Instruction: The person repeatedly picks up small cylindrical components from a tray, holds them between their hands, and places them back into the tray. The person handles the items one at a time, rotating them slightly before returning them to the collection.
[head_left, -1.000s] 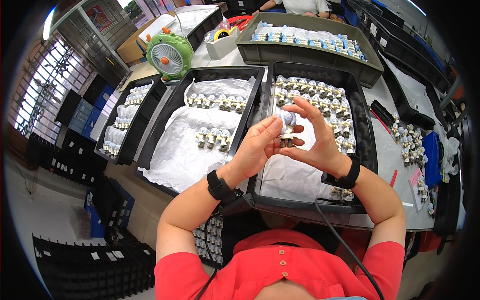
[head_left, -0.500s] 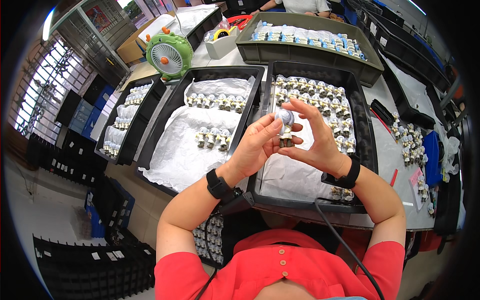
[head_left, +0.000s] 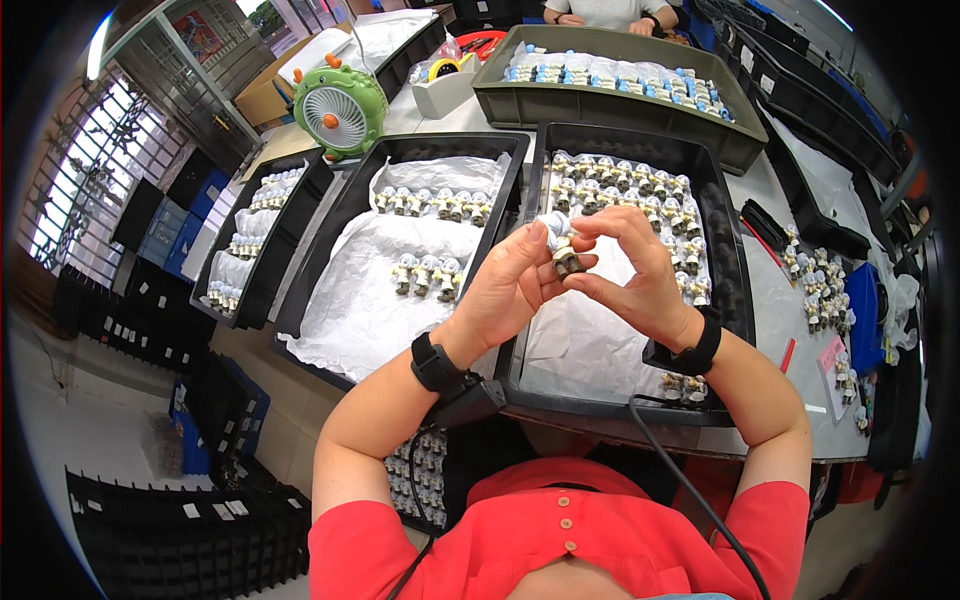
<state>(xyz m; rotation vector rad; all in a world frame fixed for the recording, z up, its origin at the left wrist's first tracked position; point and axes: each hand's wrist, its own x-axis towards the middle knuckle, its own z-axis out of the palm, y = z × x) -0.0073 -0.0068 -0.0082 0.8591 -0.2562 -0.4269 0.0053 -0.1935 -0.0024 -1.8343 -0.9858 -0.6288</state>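
Observation:
A small figurine (head_left: 562,250) with a pale blue-white head, light body and dark feet is held up over the tray in front of me. My left hand (head_left: 508,288) grips it, thumb at its head and fingers behind. From the other side my right hand (head_left: 635,272) closes on it, index finger near the head and thumb by the feet. Below lies a black tray (head_left: 738,330) lined with white paper, with rows of similar figurines (head_left: 625,178). Left of it, another black tray (head_left: 300,290) carries two shorter rows of figurines (head_left: 428,277).
A green fan (head_left: 338,112) stands at the back left, beside a tape dispenser (head_left: 445,88). Behind the trays sits an olive bin (head_left: 620,105) of blue-and-white figurines. Loose figurines (head_left: 825,290) stand on the right near a blue box (head_left: 868,315). A co-worker's hands show at the far edge.
The figurine has tilted and shifted slightly left in my fingers. My right fingers have drawn closer around it. The co-worker's hands have moved at the far edge.

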